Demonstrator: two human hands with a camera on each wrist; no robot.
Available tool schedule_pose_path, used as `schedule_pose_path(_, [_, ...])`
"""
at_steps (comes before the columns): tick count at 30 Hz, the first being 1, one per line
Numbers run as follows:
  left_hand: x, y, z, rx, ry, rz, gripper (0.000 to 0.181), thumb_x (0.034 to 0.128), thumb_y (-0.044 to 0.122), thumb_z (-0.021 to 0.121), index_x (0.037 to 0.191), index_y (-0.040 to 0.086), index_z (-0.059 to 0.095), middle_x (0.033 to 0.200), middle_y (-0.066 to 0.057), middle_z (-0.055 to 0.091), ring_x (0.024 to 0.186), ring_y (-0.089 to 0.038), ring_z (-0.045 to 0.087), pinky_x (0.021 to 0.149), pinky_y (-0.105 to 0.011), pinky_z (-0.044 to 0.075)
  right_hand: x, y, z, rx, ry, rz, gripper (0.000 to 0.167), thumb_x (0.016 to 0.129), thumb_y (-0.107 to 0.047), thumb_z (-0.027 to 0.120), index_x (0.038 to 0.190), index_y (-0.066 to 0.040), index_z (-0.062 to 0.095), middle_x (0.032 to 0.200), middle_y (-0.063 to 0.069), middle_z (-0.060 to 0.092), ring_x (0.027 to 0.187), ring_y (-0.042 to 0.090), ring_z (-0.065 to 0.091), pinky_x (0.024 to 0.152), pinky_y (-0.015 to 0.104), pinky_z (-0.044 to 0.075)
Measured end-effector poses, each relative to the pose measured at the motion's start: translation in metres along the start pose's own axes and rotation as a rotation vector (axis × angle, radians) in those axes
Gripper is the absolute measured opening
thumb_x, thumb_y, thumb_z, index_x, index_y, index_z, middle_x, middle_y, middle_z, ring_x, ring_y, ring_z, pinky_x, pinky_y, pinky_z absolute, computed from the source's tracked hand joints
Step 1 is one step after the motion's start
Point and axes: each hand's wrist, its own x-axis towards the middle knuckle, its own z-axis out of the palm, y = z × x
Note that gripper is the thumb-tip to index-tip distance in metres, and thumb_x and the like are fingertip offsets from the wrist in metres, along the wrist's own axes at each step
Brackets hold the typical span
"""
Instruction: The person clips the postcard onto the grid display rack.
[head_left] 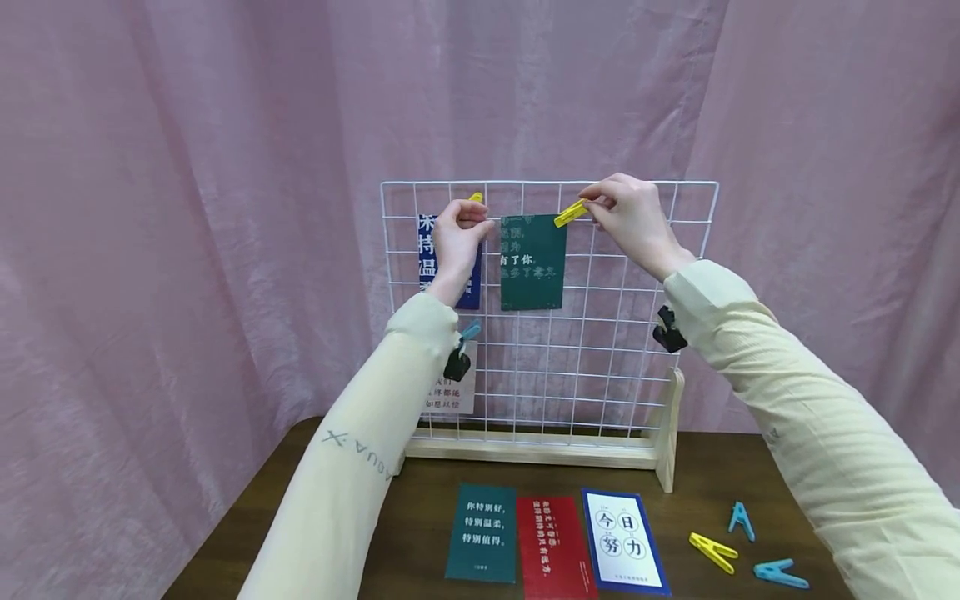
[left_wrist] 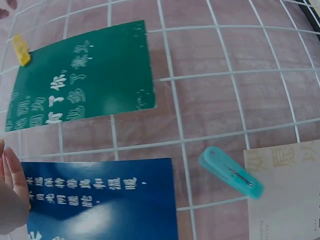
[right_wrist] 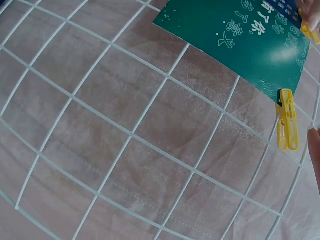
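My left hand [head_left: 459, 242] is raised before the top right part of a blue card [left_wrist: 115, 200]. Its thumb and fingertips lie close to, but apart from, the left edge of a green card [head_left: 532, 271]. A yellow clip [head_left: 476, 197] shows partly behind this hand. The green card hangs on a white wire grid [head_left: 622, 333]. Another yellow clothespin [right_wrist: 288, 120] grips that card's top right corner. Beside its handles is my right hand [head_left: 633, 221], bent at the fingers; in the right wrist view a gap separates fingertip and clothespin.
A pale card [head_left: 453, 392] hangs lower on the grid from a blue clothespin [left_wrist: 231, 172]. The grid stands in a wooden base [head_left: 525, 450]. On the dark table lie a green card [head_left: 482, 533], a red card [head_left: 555, 550], a white card [head_left: 622, 542] and several clothespins [head_left: 712, 552].
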Motion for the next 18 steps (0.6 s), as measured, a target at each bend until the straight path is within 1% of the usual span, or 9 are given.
schedule_pose_path(5, [-0.001, 0.010, -0.002, -0.118, 0.008, -0.101, 0.018, 0.0759, -0.008, 0.067, 0.092, -0.004, 0.060, 0.083, -0.008, 0.059, 0.070, -0.012, 0.054, 0.060, -0.022, 0.048, -0.009, -0.002, -0.004, 0.011, 0.009, -0.009, 0.011, 0.082, 0.001, 0.064, 0.092, 0.003, 0.068, 0.082, 0.009, 0.061, 0.059, 0.015, 0.057, 0.053, 0.012, 0.041])
schedule_pose_path(9, [-0.005, 0.018, -0.003, -0.219, -0.001, -0.165, 0.021, 0.0783, -0.003, 0.067, 0.097, -0.002, 0.059, 0.089, -0.010, 0.058, 0.074, -0.012, 0.055, 0.061, -0.024, 0.048, -0.017, -0.005, -0.011, 0.011, -0.001, 0.012, 0.012, 0.083, -0.002, 0.064, 0.093, 0.001, 0.068, 0.082, 0.007, 0.061, 0.058, 0.013, 0.056, 0.051, 0.012, 0.041])
schedule_pose_path(11, [-0.008, 0.022, -0.004, -0.274, -0.007, -0.203, 0.021, 0.0787, -0.003, 0.067, 0.098, -0.001, 0.058, 0.088, -0.009, 0.057, 0.073, -0.012, 0.054, 0.060, -0.024, 0.047, -0.022, -0.006, -0.014, 0.035, -0.003, 0.023, 0.012, 0.083, -0.002, 0.064, 0.093, 0.001, 0.069, 0.080, 0.005, 0.061, 0.056, 0.012, 0.055, 0.050, 0.013, 0.043])
schedule_pose_path(13, [-0.011, 0.024, -0.004, -0.337, -0.010, -0.251, 0.020, 0.0784, -0.004, 0.067, 0.095, 0.001, 0.058, 0.086, -0.008, 0.056, 0.071, -0.012, 0.054, 0.059, -0.024, 0.046, -0.027, -0.008, -0.017, 0.061, 0.000, 0.034, 0.011, 0.083, -0.003, 0.064, 0.092, 0.000, 0.069, 0.077, 0.004, 0.060, 0.054, 0.012, 0.054, 0.049, 0.014, 0.044])
schedule_pose_path(15, [-0.014, 0.026, -0.005, -0.416, -0.008, -0.313, 0.019, 0.0784, -0.005, 0.067, 0.093, 0.003, 0.057, 0.085, -0.006, 0.055, 0.070, -0.012, 0.053, 0.059, -0.025, 0.045, -0.032, -0.008, -0.019, 0.079, 0.010, 0.038, 0.011, 0.082, -0.003, 0.065, 0.092, 0.000, 0.069, 0.075, 0.003, 0.061, 0.051, 0.011, 0.054, 0.048, 0.015, 0.044])
schedule_pose_path(18, [-0.018, 0.029, -0.006, -0.510, -0.016, -0.385, 0.018, 0.0791, -0.006, 0.065, 0.092, 0.003, 0.056, 0.085, -0.005, 0.053, 0.068, -0.012, 0.053, 0.059, -0.024, 0.044, -0.040, -0.008, -0.021, 0.100, 0.029, 0.038, 0.010, 0.082, -0.004, 0.065, 0.090, -0.001, 0.070, 0.074, 0.002, 0.061, 0.048, 0.013, 0.054, 0.046, 0.015, 0.044])
